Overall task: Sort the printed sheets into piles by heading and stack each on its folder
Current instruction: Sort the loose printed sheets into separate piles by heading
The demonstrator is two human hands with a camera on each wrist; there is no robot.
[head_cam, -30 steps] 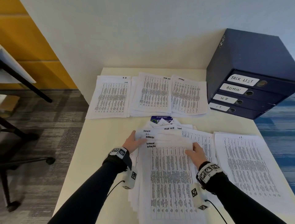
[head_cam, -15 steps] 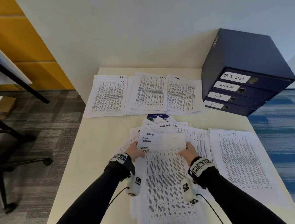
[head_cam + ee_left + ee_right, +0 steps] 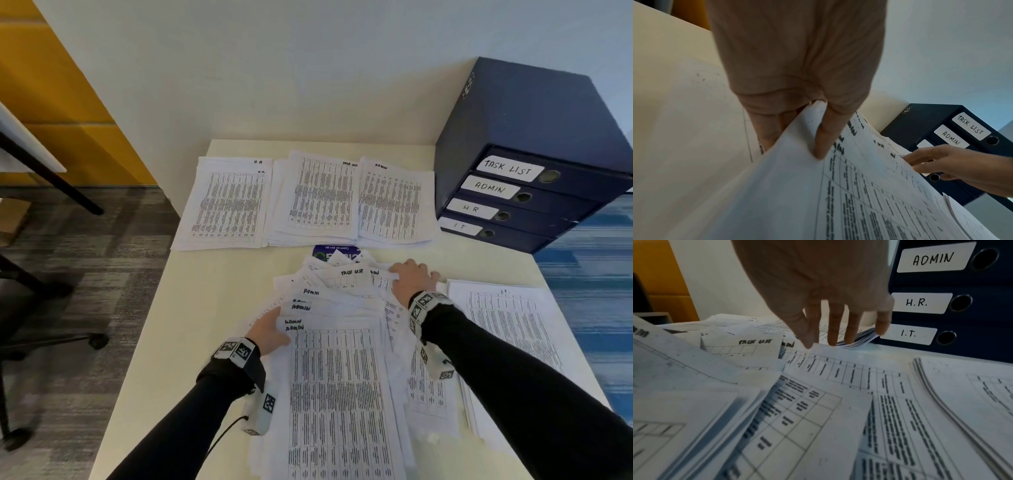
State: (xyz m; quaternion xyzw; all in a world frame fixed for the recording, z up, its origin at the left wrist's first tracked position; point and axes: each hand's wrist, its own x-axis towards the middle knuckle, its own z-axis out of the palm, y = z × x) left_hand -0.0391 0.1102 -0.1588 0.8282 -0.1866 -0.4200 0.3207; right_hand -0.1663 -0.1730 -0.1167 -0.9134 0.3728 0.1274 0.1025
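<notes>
The fanned unsorted sheets (image 3: 342, 359) are pinched at their left edge between thumb and fingers of the left hand (image 3: 269, 330). The right hand (image 3: 412, 279), fingers straight and spread, is laid on their far edge. Sorted piles (image 3: 318, 202) are ranged beyond, beside the stacked folders (image 3: 534, 164).

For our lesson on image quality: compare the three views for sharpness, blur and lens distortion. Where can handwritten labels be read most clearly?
Head view: evenly lit, wide-angle bend at the edges, folder stack labels legible. Left wrist view: left hand looms large and soft, the pinched sheets smear nearby. Right wrist view: ADMIN label is crispest, while the right hand and near sheets blur.
</notes>
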